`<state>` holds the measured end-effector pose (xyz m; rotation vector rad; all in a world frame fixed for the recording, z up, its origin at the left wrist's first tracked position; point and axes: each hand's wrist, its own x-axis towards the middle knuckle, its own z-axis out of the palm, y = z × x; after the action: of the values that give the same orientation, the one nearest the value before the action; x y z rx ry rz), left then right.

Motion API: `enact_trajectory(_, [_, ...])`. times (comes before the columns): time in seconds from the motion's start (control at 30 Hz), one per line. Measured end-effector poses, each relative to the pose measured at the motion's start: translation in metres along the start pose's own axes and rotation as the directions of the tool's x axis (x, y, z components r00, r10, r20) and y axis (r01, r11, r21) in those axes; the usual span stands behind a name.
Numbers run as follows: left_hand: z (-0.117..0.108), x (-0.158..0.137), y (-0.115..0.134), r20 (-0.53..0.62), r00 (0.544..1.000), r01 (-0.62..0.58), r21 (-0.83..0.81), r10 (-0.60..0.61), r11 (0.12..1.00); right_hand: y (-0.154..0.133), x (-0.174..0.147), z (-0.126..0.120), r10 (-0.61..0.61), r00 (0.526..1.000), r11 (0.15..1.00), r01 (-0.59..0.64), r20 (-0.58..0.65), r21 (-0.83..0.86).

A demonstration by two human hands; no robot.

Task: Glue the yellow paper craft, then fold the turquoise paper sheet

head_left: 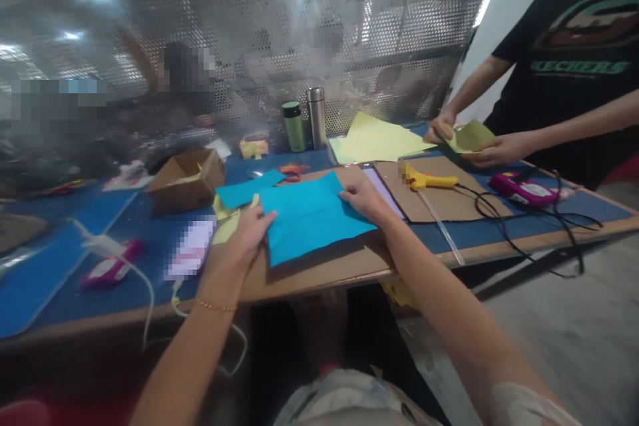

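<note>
A creased blue sheet of paper [314,219] is held up in front of me, tilted, above a brown cardboard sheet [329,263]. My left hand [249,233] pinches its left edge between thumb and fingers. At the upper right edge, my right hand [365,198] grips the same sheet. Behind it lies a smaller blue paper piece [249,190]. Pale yellow paper [225,229] shows just beyond my left hand. Orange-handled scissors [291,174] rest behind the blue sheet, partly covered.
Left stand a cardboard box [187,180] and a lit phone [192,246] on a white cable. A yellow glue gun [429,180], its black cord and a purple device [524,190] lie right. Two bottles [294,126] stand behind. A co-worker's hands [504,148] hold yellow paper.
</note>
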<state>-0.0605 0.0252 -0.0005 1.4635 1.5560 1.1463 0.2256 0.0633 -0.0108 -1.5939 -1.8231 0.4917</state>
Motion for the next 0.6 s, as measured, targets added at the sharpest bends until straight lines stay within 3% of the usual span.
enact_trajectory(0.13, [-0.002, -0.002, 0.011, 0.015, 1.0, 0.017, 0.096, -0.018, 0.995, -0.001, 0.009, -0.001, -0.053, 0.998, 0.998, 0.054, -0.039, 0.021])
enact_trajectory(0.27, [-0.007, -0.02, 0.008, -0.131, 0.989, -0.042, 0.176, 0.066, 0.983, -0.009, 0.011, -0.004, -0.099, 0.99, 0.995, 0.101, -0.101, 0.012])
enact_trajectory(0.37, [-0.007, -0.03, 0.001, -0.2, 0.976, -0.044, 0.228, 0.091, 0.973, -0.023, -0.005, -0.001, -0.166, 0.973, 0.986, 0.164, -0.159, -0.025])
enact_trajectory(0.43, [-0.006, -0.032, -0.002, -0.185, 0.98, -0.03, 0.214, 0.071, 0.976, -0.039, -0.025, 0.009, -0.328, 0.943, 0.944, 0.325, -0.057, -0.053])
enact_trajectory(0.5, [-0.004, -0.032, -0.003, -0.162, 0.985, -0.023, 0.192, 0.054, 0.981, -0.059, -0.046, 0.022, -0.51, 0.838, 0.851, 0.524, 0.192, -0.025])
enact_trajectory(0.57, [-0.003, -0.031, -0.003, -0.146, 0.988, -0.02, 0.176, 0.047, 0.984, -0.075, -0.061, 0.033, -0.556, 0.757, 0.796, 0.604, 0.344, -0.042])
enact_trajectory(0.6, [-0.003, -0.03, -0.003, -0.144, 0.988, -0.022, 0.173, 0.048, 0.985, -0.08, -0.065, 0.035, -0.542, 0.746, 0.787, 0.612, 0.387, -0.079])
